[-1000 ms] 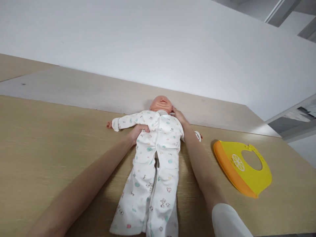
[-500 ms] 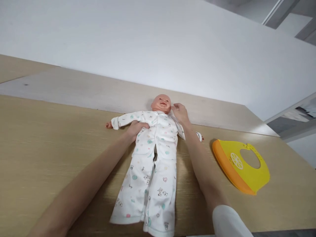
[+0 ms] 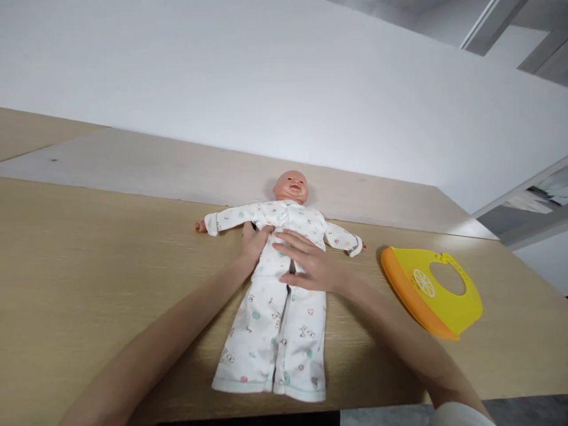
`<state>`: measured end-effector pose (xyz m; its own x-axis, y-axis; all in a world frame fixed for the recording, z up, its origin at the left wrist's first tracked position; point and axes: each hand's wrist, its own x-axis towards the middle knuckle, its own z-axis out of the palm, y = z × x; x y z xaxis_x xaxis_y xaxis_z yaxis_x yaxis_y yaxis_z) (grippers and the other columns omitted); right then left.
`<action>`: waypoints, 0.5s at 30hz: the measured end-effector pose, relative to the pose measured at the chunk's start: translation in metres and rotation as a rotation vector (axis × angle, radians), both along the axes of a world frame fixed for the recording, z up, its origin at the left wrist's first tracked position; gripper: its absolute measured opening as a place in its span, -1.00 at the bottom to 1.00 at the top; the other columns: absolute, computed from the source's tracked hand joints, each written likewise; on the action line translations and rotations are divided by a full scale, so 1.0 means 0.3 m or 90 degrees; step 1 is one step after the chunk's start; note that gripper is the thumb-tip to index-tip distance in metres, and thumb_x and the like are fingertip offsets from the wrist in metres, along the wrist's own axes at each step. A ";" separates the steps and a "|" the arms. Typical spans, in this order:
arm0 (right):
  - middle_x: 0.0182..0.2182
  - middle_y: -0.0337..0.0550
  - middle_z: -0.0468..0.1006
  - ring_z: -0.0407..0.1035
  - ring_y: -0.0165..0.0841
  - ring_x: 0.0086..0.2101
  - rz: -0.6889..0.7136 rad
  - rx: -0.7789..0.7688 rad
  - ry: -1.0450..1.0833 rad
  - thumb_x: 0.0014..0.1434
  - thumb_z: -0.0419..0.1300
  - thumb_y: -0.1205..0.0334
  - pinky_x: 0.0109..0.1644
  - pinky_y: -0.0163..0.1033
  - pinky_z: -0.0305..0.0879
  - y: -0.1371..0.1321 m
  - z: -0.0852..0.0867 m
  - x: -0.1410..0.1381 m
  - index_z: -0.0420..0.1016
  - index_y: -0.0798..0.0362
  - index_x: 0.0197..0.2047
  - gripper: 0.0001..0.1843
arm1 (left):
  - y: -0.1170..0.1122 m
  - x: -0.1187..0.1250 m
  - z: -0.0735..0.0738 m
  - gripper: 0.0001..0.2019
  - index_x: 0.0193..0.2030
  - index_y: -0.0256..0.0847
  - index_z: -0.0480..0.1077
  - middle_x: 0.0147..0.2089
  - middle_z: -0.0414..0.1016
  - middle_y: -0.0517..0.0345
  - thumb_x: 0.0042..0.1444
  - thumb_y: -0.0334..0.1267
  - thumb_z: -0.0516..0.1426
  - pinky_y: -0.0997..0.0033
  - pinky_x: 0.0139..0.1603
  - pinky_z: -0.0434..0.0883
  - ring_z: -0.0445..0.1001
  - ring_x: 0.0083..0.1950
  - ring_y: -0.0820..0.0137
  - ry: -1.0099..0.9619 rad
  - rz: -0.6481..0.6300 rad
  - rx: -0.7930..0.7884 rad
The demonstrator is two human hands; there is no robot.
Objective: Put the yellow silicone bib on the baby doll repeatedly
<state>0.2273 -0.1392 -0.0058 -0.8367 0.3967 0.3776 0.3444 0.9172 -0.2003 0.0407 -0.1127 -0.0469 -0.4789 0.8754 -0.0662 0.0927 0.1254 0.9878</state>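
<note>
A baby doll (image 3: 291, 188) lies on its back on the table, arms spread, dressed in a white printed jacket (image 3: 310, 222) and matching trousers (image 3: 248, 349). At the doll's side, under its outstretched arm, my left hand (image 3: 256, 241) grips the torso, thumb over the jacket front and the other fingers partly hidden. My right hand (image 3: 310, 265) rests across the doll's belly with its fingers spread apart. Between those fingers a dark gap in the jacket front shows.
A yellow bib (image 3: 461, 307) with an orange pocket and a citrus-slice print lies to the right on the wooden table (image 3: 89, 284). A white wall panel (image 3: 266, 77) rises behind the table. The table's front edge runs just below the trouser legs.
My right hand has moved from beside the doll's head down onto its belly, fingers spreading. The left hand stays at the torso's side. The view has shifted slightly.
</note>
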 end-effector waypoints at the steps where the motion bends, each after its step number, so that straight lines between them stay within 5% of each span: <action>1: 0.36 0.03 0.09 -0.08 -0.24 0.40 0.008 0.003 0.008 0.32 0.07 -0.08 0.46 -0.04 0.07 0.003 -0.013 0.039 0.19 0.15 0.35 -0.33 | -0.009 -0.002 -0.010 -0.72 -0.30 -0.12 0.23 -0.20 0.45 0.07 -0.08 -0.14 0.24 0.09 0.01 0.41 0.46 -0.05 0.12 0.027 0.003 0.006; 8: 0.39 0.01 0.03 -0.13 -0.24 0.42 -0.099 -0.007 0.119 0.32 0.11 0.04 0.49 0.02 0.01 0.003 -0.100 0.150 -0.04 0.05 0.45 -0.26 | -0.098 -0.075 -0.091 -0.65 0.01 -0.16 0.29 -0.11 0.34 0.05 0.06 -0.23 0.16 0.16 0.04 0.40 0.38 -0.09 0.27 0.268 0.018 0.231; 11: 0.41 -0.01 -0.02 -0.19 -0.20 0.43 -0.125 -0.021 0.141 0.34 0.07 0.06 0.48 0.08 0.00 -0.023 -0.146 0.141 -0.06 0.03 0.46 -0.28 | -0.130 -0.097 -0.076 -0.75 -0.01 -0.16 0.41 -0.10 0.36 0.04 0.15 -0.25 0.14 0.15 0.07 0.40 0.39 -0.06 0.28 0.422 -0.081 0.357; 15: 0.43 -0.05 -0.10 -0.31 -0.13 0.45 -0.149 0.004 0.109 0.36 0.03 0.14 0.46 0.17 -0.03 -0.090 -0.171 0.116 0.12 0.02 0.40 -0.42 | -0.146 -0.105 -0.048 -0.79 -0.07 -0.07 0.55 0.22 0.35 0.00 0.25 -0.27 0.11 0.01 0.25 0.32 0.32 0.22 0.19 0.511 -0.198 0.455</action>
<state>0.2620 -0.1661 -0.0570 -0.6468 0.5684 0.5085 0.5084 0.8183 -0.2681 0.0092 -0.1565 -0.0613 0.0904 0.6773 0.7301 0.6644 -0.5871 0.4624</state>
